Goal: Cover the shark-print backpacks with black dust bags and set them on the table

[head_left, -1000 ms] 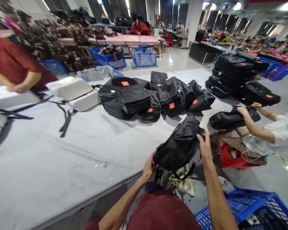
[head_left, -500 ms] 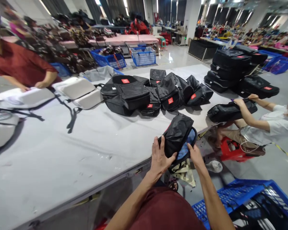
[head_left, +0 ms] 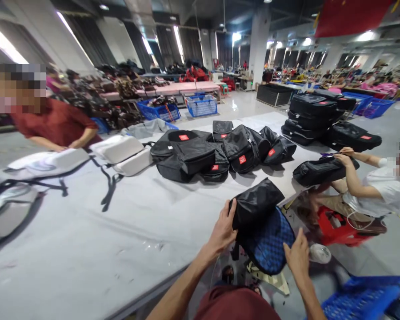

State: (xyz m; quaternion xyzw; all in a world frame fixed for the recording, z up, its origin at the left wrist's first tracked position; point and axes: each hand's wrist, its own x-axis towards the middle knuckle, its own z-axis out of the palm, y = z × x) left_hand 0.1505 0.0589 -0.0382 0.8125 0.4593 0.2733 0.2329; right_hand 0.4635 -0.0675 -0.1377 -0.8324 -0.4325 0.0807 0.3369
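A small black bag [head_left: 258, 202] is held over the table's front edge, its flap hanging open and showing a blue checkered lining [head_left: 270, 244]. My left hand [head_left: 225, 229] is closed on the bag's left side, the thumb at its lower front. At the flap's right edge, my right hand [head_left: 298, 255] has thumb and fingers apart. Its thumb is at the lining, and whether it presses on it is hard to see. Just beyond lie several black backpacks [head_left: 242, 149] with red labels, piled on the white table [head_left: 136, 240].
White-grey bags [head_left: 130, 155] with black straps lie to the left, where a co-worker in a red shirt [head_left: 60, 124] handles one. At right, a seated co-worker [head_left: 366, 178] holds a black bag near stacked black bags [head_left: 310, 115]. A blue crate [head_left: 360, 293] stands low right.
The flap has been turned down, baring more of the blue lining. My right hand has moved right and down, its fingers now apart. The view has tilted upward.
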